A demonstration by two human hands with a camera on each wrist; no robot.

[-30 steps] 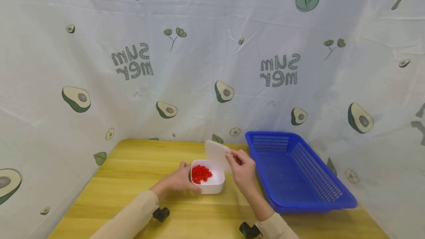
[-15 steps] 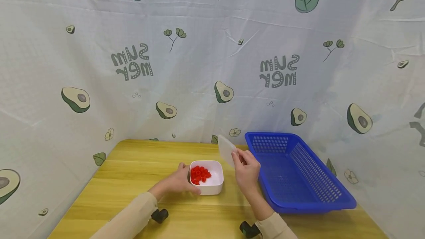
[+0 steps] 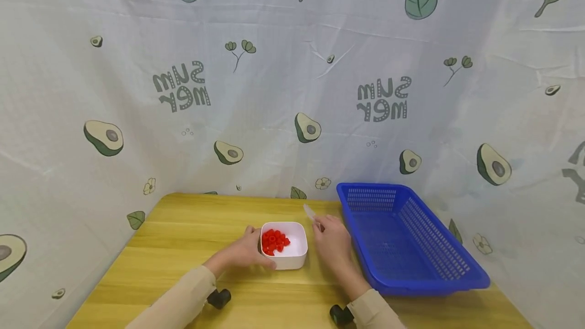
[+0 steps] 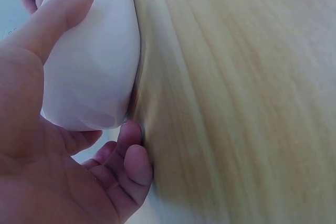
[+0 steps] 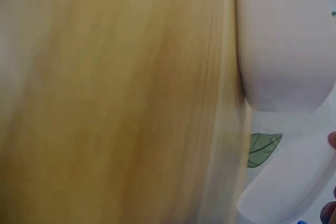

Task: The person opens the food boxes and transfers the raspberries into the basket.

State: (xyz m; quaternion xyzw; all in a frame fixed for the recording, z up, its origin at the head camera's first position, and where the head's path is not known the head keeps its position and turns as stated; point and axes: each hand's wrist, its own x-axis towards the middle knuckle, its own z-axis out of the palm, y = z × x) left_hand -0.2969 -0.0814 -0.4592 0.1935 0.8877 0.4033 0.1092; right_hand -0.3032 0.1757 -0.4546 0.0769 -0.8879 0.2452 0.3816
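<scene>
A white open-topped box (image 3: 292,263) stands on the table, with several small red pieces (image 3: 272,240) piled towards its left side. My left hand (image 3: 244,249) grips the box's left end, its thumb along the near wall. The left wrist view shows that thumb pressed on the white box (image 4: 94,56) and the other fingers curled by its end. Just right of the box, my right hand (image 3: 335,245) pinches a thin white lid (image 3: 309,211), seen nearly edge-on. In the right wrist view the lid (image 5: 289,182) is apart from the box, with only fingertips visible at the frame's edge.
A large blue plastic basket (image 3: 416,286) with slotted walls stands on the right of the wooden table (image 3: 196,222). Behind the table hangs a white curtain (image 3: 274,131) printed with avocados and leaves.
My right hand has drawn the lid rightwards off the box, then lowered and turned it nearly edge-on. The left hand keeps holding the box, which has hardly moved.
</scene>
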